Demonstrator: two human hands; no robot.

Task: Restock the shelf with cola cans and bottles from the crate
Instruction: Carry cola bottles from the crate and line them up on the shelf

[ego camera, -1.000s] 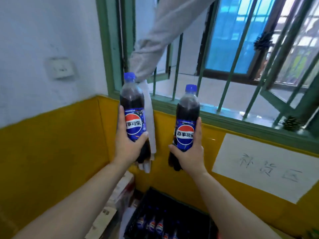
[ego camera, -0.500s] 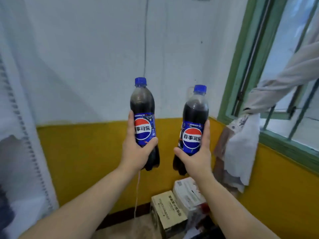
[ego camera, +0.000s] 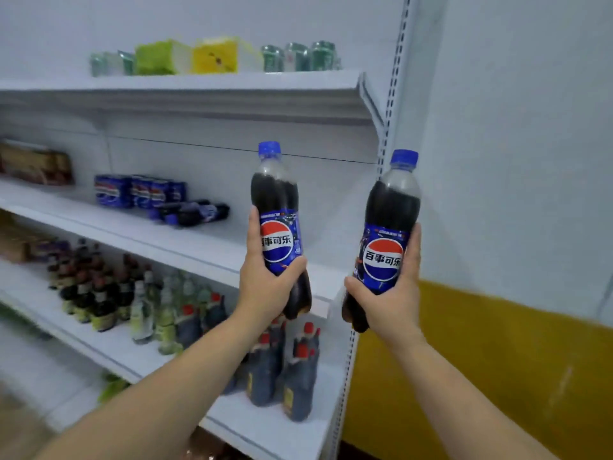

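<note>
Left hand [ego camera: 265,288] and right hand [ego camera: 394,303] each hold a cola bottle [ego camera: 275,194] in wrapped fingers, not yet shelved. Cola cans [ego camera: 111,191] already stand on the middle shelf [ego camera: 199,242], centre left of the frame.

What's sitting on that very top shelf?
On the top shelf: green cans at both ends, a green pack and a yellow pack between. Anything further back is hidden behind them and the shelf edge.

The left bottle [ego camera: 275,200] is before the shelf [ego camera: 185,240] holding cans [ego camera: 139,190], the right bottle [ego camera: 394,200] to its right.
</note>
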